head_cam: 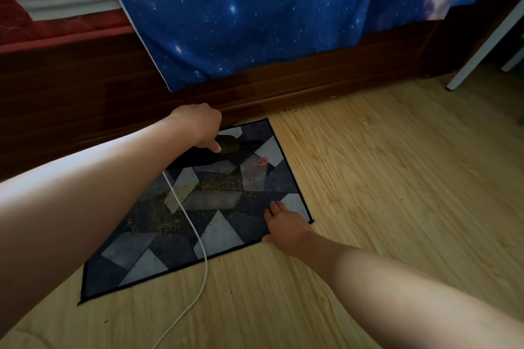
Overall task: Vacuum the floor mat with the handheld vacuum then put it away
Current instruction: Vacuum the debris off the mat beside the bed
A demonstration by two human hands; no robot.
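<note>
A grey and black geometric floor mat (226, 229) lies on the wooden floor beside the bed. Yellow crumbs (209, 185) are scattered across its middle, and a small red scrap (262, 162) lies near its far right edge. My left hand (198, 125) grips the dark handheld vacuum (226, 147) at the mat's far corner, its nozzle pointing right. A white cord (192, 224) trails from the vacuum over the mat toward me. My right hand (283, 225) presses flat on the mat's near right corner, fingers spread.
The dark wooden bed frame (283, 85) runs along the mat's far side, with a blue starry sheet (255, 8) hanging over it. A white furniture leg (482, 45) stands at the right. Light wooden floor (397, 178) stretches to the right and front.
</note>
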